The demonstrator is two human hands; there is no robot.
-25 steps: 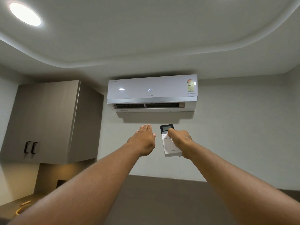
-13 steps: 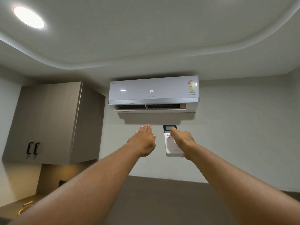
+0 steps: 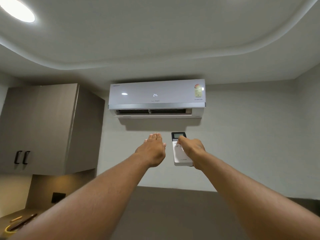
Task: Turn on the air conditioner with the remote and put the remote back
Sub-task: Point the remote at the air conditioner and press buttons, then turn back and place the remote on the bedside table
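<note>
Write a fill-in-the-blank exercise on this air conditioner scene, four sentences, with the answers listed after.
1. The remote is held in the ____ hand.
2. The front of the air conditioner shows the number ____.
3. The left hand is open and holds ____.
4. The wall cabinet with two dark handles hangs to the ____ of the air conditioner.

Missing words: right; 24; nothing; left

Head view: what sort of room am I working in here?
Probably a home kitchen or utility room. A wall-mounted air conditioner hangs under a stepped false ceiling, a wall cabinet sits at left, and a counter below it holds small items.
</note>
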